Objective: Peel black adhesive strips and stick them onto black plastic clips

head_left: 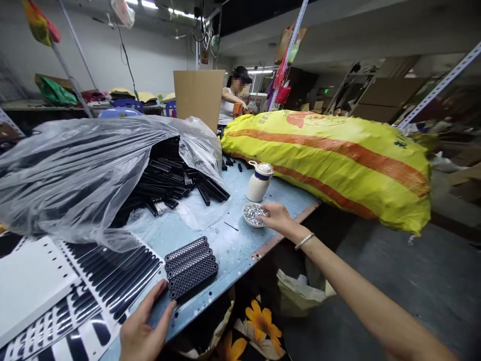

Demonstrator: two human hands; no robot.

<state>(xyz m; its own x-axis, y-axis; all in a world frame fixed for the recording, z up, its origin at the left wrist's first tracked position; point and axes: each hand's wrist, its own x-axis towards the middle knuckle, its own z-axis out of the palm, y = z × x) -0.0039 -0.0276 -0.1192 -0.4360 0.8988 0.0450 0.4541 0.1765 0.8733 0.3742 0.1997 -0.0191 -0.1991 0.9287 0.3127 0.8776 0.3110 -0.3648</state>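
My left hand (pixel 145 321) lies at the near edge of the blue table (pixel 235 245), thumb and fingers apart, beside a stack of black perforated parts (pixel 191 268). At the table's right side, my right hand (pixel 277 218) has its bent fingertips in a small white bowl (pixel 252 214) of shiny silver pieces. Whatever those fingertips hold is too small to make out. Just behind the bowl stands a cream bottle (pixel 258 183) with a looped lid.
Black strips (pixel 173 175) spill from a clear plastic bag (pixel 82 170) at left. Sheets of black labels (pixel 116 276) lie at near left. A large yellow sack (pixel 330 160) spans the back right. Behind the table sits a person (pixel 230 103) near a cardboard sheet (pixel 198 98).
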